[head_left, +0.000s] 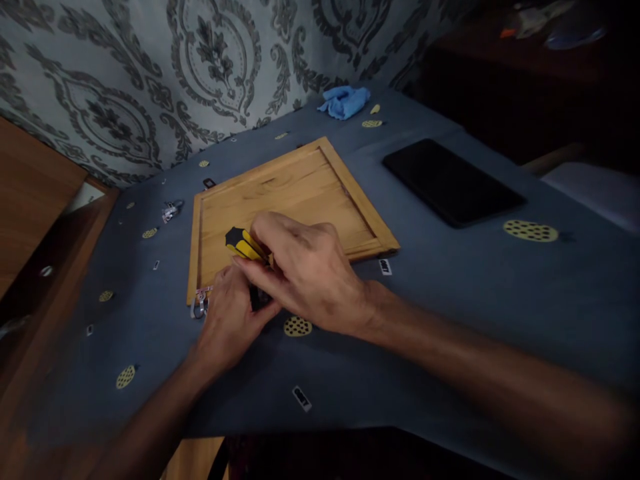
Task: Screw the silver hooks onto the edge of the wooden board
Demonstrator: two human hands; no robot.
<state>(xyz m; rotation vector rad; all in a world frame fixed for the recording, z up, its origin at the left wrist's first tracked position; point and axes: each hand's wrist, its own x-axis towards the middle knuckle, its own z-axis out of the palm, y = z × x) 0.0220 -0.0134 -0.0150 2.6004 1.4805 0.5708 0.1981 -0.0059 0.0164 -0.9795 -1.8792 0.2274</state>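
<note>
A wooden cabinet door [285,193] with a raised frame lies flat on the cloth-covered table. My right hand [315,273] is closed around a yellow and black screwdriver [245,244], its handle end tilted up and to the left; the tip is hidden. Just below it, my left hand [227,313] rests at the door's near edge with curled fingers. Something dark shows between its thumb and fingers, too covered to name. Left of that hand, a metal hinge [201,301] sits at the door's near left corner. Another metal hinge [171,211] lies loose on the cloth.
A black tablet or large phone [453,181] lies right of the door. At the back is a crumpled blue cloth [345,102], near the patterned curtain [215,60]. A small dark metal piece [209,183] pokes out behind the door. Wooden furniture [35,193] borders the table's left side.
</note>
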